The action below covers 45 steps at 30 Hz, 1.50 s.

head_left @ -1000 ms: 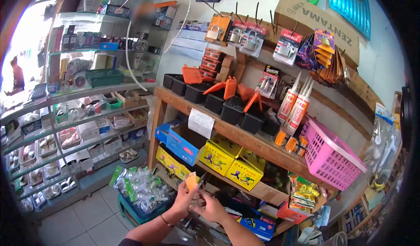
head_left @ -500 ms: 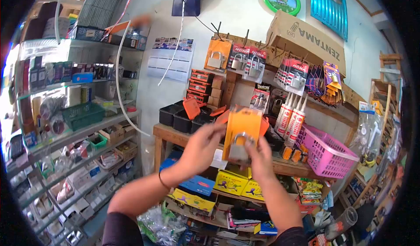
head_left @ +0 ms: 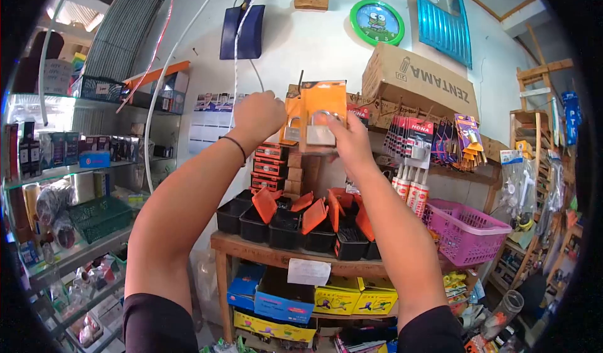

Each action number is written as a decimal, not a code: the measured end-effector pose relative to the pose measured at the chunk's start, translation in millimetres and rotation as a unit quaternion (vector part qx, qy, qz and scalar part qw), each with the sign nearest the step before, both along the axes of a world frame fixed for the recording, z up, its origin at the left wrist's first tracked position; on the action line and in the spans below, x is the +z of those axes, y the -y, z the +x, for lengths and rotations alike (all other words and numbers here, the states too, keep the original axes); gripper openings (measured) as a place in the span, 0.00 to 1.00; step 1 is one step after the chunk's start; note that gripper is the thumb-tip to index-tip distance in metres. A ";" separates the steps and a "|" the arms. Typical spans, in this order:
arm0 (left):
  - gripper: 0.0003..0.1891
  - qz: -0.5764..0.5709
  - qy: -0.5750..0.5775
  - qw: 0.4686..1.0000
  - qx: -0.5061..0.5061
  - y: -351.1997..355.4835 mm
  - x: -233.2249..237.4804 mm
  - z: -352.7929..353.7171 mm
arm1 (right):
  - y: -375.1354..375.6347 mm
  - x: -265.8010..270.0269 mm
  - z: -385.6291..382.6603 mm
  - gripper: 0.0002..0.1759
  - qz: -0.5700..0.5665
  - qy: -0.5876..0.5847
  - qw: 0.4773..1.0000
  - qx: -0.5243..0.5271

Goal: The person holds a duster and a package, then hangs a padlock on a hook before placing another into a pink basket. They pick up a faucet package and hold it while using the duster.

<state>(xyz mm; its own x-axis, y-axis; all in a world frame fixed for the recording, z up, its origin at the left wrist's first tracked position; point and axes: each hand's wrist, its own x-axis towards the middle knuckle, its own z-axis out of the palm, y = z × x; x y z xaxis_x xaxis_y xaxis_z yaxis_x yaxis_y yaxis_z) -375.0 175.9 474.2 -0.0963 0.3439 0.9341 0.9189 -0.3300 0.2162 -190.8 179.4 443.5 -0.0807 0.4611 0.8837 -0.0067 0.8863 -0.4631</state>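
My right hand (head_left: 352, 141) grips a padlock in an orange blister pack (head_left: 323, 98), its thumb over the front near the shackle. The pack is upright, raised before the wall hooks. Partly behind it hangs another orange padlock pack (head_left: 292, 117), close to my left hand. My left hand (head_left: 259, 117) is lifted to the same height, back toward me and fingers curled in. What its fingertips hold, if anything, is hidden. A thin dark hook (head_left: 301, 76) sticks up just left of the held pack.
Below, black bins (head_left: 286, 232) with orange lids line a wooden shelf (head_left: 245, 246). Carded padlocks (head_left: 414, 139) hang at right, under a large cardboard box (head_left: 427, 83). Sealant tubes (head_left: 414, 196) and a pink basket (head_left: 468, 230) stand at right. A glass cabinet (head_left: 69, 177) is at left.
Both hands have risen from above the bins to the wall hooks, the right one carrying the padlock pack. My left hand has moved away from that pack. The view has tilted up.
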 end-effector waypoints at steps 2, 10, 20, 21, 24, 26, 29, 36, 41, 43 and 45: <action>0.20 -0.018 0.037 0.999 -0.029 -10.5 -0.7 2.5 | -12.5 12.4 -6.5 0.16 -0.011 -0.014 1.000 -0.001; 0.21 0.004 0.075 0.995 -0.059 -14.7 10.1 12.7 | -35.5 34.2 -32.9 0.15 -0.055 -0.013 0.990 0.127; 0.19 -0.036 0.105 0.981 -0.156 -13.3 16.6 0.7 | -23.3 36.6 -41.5 0.12 -0.117 -0.021 0.973 0.197; 0.19 -0.042 0.114 0.977 -0.176 -11.7 13.5 0.4 | -24.9 37.2 -40.8 0.13 -0.129 -0.010 0.977 0.169; 0.17 -0.057 0.123 0.972 -0.192 -27.6 13.5 -5.8 | -22.3 33.8 -41.5 0.12 -0.112 -0.013 0.978 0.177; 0.17 -0.074 0.124 0.971 -0.192 -34.6 11.2 -6.0 | -29.6 31.3 -42.4 0.12 -0.127 -0.019 0.976 0.177; 0.15 -0.061 0.073 0.981 -0.170 -54.1 5.8 -12.5 | -34.0 23.5 -44.2 0.12 -0.143 -0.035 0.975 0.167; 0.17 -0.090 0.130 0.960 -0.231 -44.5 2.1 -5.6 | -58.3 13.5 -39.4 0.13 -0.085 -0.041 0.985 0.145; 0.19 -0.101 0.233 0.904 -0.344 -38.3 28.1 2.4 | -33.3 19.8 -39.1 0.12 -0.102 -0.043 0.977 0.180; 0.19 -0.061 0.253 0.884 -0.388 -43.7 27.4 8.6 | -46.6 22.0 -43.9 0.10 -0.037 -0.054 0.984 0.165; 0.20 -0.022 0.273 0.861 -0.429 -47.0 24.5 10.8 | -54.2 22.4 -43.0 0.10 -0.030 -0.054 0.985 0.158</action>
